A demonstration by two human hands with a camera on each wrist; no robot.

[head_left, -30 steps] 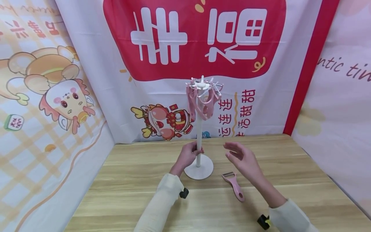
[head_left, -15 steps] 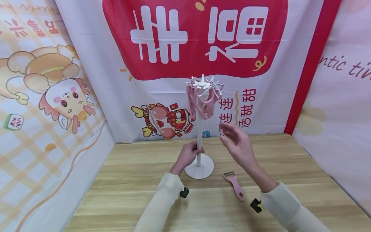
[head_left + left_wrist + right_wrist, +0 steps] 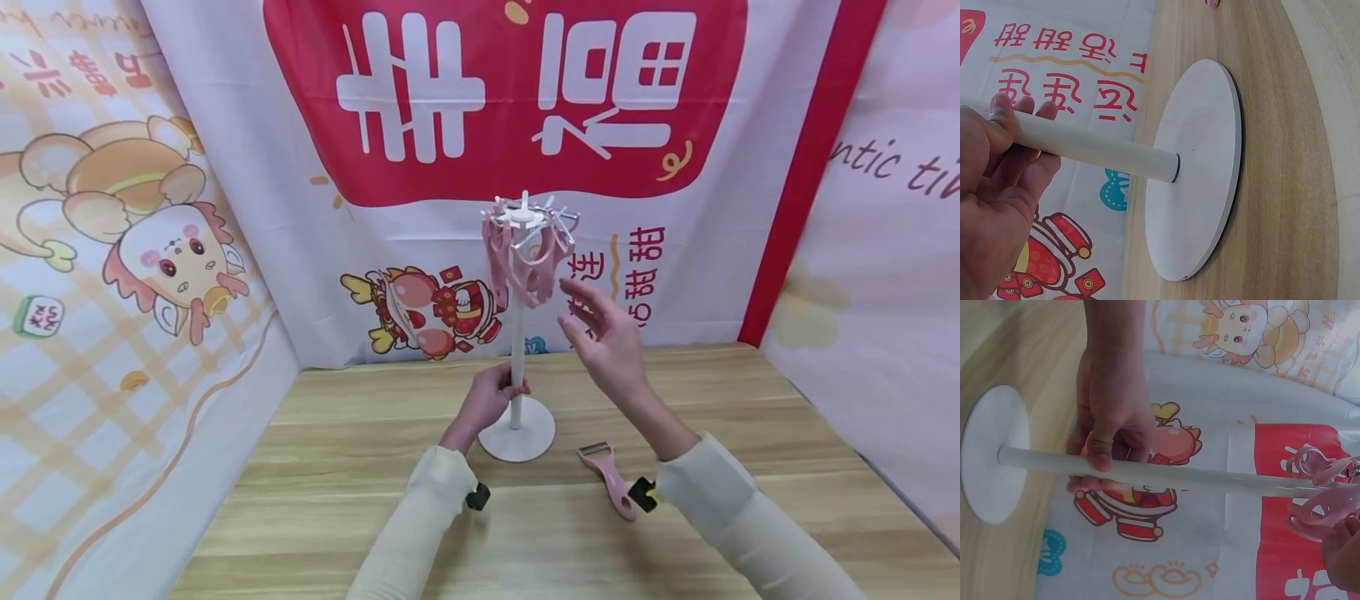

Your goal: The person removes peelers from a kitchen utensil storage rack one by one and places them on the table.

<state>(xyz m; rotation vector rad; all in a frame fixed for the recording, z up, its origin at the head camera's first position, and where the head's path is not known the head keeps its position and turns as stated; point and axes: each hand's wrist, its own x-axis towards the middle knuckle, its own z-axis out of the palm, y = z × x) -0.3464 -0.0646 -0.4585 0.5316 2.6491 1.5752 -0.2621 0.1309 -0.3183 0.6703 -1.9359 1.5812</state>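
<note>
A white stand (image 3: 517,333) with a round base (image 3: 1200,206) rises from the wooden table. My left hand (image 3: 483,404) grips its pole low down, thumb on one side and fingers behind, as the left wrist view also shows. Several pink peelers (image 3: 497,254) hang from the short arms at the stand's top, their silvery parts uppermost. Just below and right of them is my right hand (image 3: 611,342), fingers loosely bent and spread from the thumb. Its fingertips overlap the hanging peelers (image 3: 1325,506) in the right wrist view. Another pink peeler (image 3: 615,483) lies on the table under my right forearm.
The wooden table (image 3: 337,500) ends at a printed cloth backdrop (image 3: 315,292) close behind the stand. More printed cloth (image 3: 847,275) walls in both sides. A black wrist camera (image 3: 642,494) sits near the peeler's handle end in the head view.
My right hand has risen and moved left, from above the table up to the hanging peelers. My left hand keeps its grip on the pole, and the stand stays in place.
</note>
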